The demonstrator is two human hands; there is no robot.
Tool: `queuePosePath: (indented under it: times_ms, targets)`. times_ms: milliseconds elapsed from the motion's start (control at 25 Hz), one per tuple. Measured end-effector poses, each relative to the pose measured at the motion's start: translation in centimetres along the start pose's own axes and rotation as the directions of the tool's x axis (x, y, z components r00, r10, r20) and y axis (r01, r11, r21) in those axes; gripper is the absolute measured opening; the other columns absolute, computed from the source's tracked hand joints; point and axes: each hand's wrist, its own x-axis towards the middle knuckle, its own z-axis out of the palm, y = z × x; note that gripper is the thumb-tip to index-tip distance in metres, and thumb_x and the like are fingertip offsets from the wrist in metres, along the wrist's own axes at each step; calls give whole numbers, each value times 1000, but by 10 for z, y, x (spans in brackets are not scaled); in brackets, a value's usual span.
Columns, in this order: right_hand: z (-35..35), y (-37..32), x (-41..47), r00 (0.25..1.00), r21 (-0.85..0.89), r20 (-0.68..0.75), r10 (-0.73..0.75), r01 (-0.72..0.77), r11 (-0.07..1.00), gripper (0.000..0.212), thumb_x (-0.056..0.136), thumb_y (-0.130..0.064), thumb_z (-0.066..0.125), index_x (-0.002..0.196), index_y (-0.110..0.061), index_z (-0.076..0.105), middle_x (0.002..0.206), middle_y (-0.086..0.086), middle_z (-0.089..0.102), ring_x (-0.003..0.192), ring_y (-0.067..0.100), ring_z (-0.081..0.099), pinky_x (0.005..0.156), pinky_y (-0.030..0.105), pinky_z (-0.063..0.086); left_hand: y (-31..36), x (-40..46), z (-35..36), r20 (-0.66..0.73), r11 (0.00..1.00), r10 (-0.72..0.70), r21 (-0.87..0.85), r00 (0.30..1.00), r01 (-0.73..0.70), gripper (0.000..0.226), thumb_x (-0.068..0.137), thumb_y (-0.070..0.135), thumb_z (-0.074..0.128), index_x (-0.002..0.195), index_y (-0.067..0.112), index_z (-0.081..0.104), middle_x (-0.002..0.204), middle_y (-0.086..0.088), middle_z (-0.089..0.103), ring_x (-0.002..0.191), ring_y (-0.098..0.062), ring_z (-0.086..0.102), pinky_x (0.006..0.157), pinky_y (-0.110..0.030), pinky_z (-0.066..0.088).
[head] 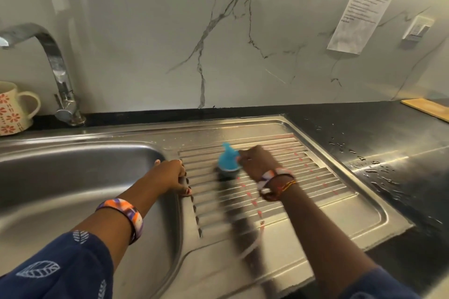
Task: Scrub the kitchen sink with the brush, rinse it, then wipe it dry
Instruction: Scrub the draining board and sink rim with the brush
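Fingers of our left hand lie spread and relaxed on the rim between the stainless steel sink basin and its ribbed steel drainboard, gripping nothing. Behind the basin at far left stands a cream mug with red flower prints, and beside it the bent chrome tap. Further right, our right hand curls around the blue-handled scrub brush, whose dark bristles press on the drainboard ribs; the hand is blurred. Beyond the drainboard we see a black countertop beaded with water drops, a wooden board at its far edge, and a printed paper sheet on the marble wall.
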Motion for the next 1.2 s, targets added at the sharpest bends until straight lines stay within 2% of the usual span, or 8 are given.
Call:
queuePosePath:
  times_ms: [200,400,520,680,760,880,1040,1200]
  targets:
    - [5,-19,-10,999,75,1,-53,53,996,35,97,-24,46,126,-10,60,118,15,64,108,28,60,83,27,44,-5,-2,7,-1,1000,13,23,1000,-13,21,88,35,62,92,17,53,107,-5,58,104,-21,56,98,-30,38]
    - [-55,89,-2,898,-91,-208,389,-414,906,36,98,-22,45,122,1,59,122,21,60,112,33,57,86,32,45,-7,-7,15,32,999,-28,44,999,26,62,94,39,50,146,10,31,157,-5,19,139,-25,33,119,-40,13]
    - [-48,90,-13,887,14,-222,404,-412,911,35,97,-22,48,123,-2,61,120,20,62,111,34,58,88,33,45,-5,-8,13,16,995,-12,95,1000,11,62,94,40,49,146,11,31,156,-3,22,138,-22,34,118,-40,6]
    - [9,12,-37,991,103,-132,13,1,995,32,97,-21,47,124,-11,62,115,18,66,109,32,60,80,29,43,-1,-5,4,9,996,-21,91,1000,20,22,90,40,58,88,18,54,107,-4,57,104,-19,55,106,-33,31]
    - [30,-15,-44,988,110,-115,-106,119,987,33,97,-25,47,126,-17,61,116,14,67,110,29,60,83,28,44,4,-3,0,27,986,-23,168,999,18,24,88,42,59,88,18,53,100,-4,57,96,-17,54,94,-28,37]
    - [13,16,-31,987,73,-162,12,0,997,32,96,-28,46,123,-22,62,114,13,67,108,30,61,84,30,46,12,-1,-4,25,955,-28,295,999,19,39,90,43,57,113,13,57,118,-6,60,114,-21,52,100,-30,34]
    - [-49,99,-12,876,-53,-258,407,-433,900,33,97,-26,45,120,-9,61,118,18,63,109,33,60,88,35,47,8,2,0,37,966,-48,254,998,37,33,89,42,58,107,15,58,115,-5,61,111,-20,54,101,-30,34]
    - [-26,62,-12,956,38,-193,219,-216,976,33,97,-23,46,121,-6,61,116,18,65,109,31,60,85,31,46,5,4,1,53,975,-60,219,997,47,25,87,42,61,97,19,56,106,-3,62,106,-19,57,98,-30,36]
